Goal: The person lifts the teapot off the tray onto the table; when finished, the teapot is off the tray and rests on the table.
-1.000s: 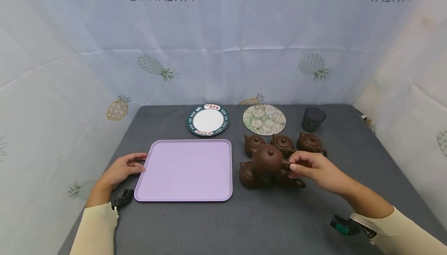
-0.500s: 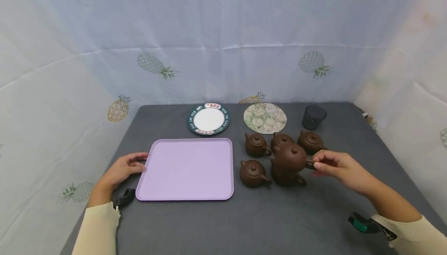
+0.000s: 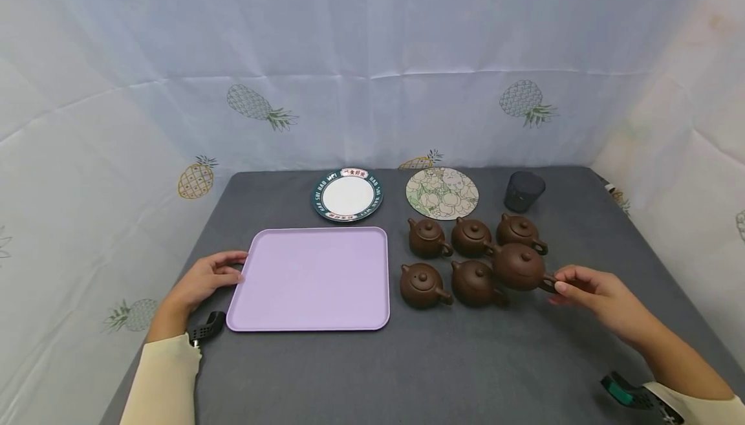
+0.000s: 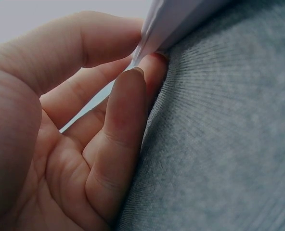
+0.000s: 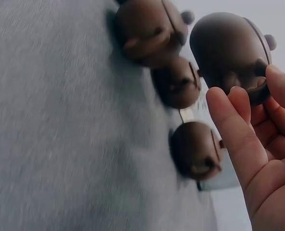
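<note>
In the head view my right hand (image 3: 599,295) pinches the handle of a small brown teapot (image 3: 518,266). The right wrist view shows this teapot (image 5: 231,50) raised, its handle between thumb and fingers. Below and behind it sit several matching teapots: one at front left (image 3: 421,284), one beside it (image 3: 474,283), and a back row that includes a left one (image 3: 427,239) and a right one (image 3: 517,229). At the left, my left hand (image 3: 204,279) touches the near side of a lilac tray (image 3: 314,279); in the left wrist view its fingertips (image 4: 130,79) lie against the tray's edge (image 4: 154,29).
Behind the tray is a green-rimmed white plate (image 3: 348,195). A round patterned mat (image 3: 442,193) lies to its right, and a dark cup (image 3: 524,191) stands at the back right. Grey cloth (image 3: 372,373) covers the table; pineapple-print curtains surround it.
My right hand has carried the teapot rightward, from over the left front teapots to the right of the front row. My left hand has stayed at the tray's left edge.
</note>
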Available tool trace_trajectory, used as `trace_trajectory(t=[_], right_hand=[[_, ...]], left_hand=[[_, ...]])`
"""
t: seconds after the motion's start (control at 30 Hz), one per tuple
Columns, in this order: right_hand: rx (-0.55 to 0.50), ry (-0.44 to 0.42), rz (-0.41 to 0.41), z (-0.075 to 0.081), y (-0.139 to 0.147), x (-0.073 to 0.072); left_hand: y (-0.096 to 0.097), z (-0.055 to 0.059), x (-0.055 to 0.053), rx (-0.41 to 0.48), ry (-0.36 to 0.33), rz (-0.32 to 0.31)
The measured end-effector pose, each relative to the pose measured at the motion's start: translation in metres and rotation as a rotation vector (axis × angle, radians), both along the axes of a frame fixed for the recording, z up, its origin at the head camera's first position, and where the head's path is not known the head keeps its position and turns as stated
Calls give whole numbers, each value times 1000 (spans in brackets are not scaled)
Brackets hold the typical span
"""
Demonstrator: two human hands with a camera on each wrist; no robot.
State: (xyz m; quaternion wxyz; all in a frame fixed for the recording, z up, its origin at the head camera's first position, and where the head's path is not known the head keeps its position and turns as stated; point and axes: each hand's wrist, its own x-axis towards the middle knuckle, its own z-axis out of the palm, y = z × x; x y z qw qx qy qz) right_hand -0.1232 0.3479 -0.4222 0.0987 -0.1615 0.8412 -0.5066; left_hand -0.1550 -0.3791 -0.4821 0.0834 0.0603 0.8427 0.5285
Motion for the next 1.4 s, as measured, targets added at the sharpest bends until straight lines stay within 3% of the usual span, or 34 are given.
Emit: trace_trajectory(t=[0.37,0.7,1.07,1.27,1.4], right_hand=[[37,-44,-33,-18,19,-2],[-21,-76,-24,-37,30,-4],[-1,-113,-33,-44,33,-4],[2,-159,2,-46,33,-7],[39,-137,24,-47,35,-9]], left_hand=[[2,3,0,9,0,0],[0,1,-1,10,-12,-4],[-1,0,-1,-3,5,-3],[-2,0,0,1,20,-2],[-2,1,-2,0,22,-2]])
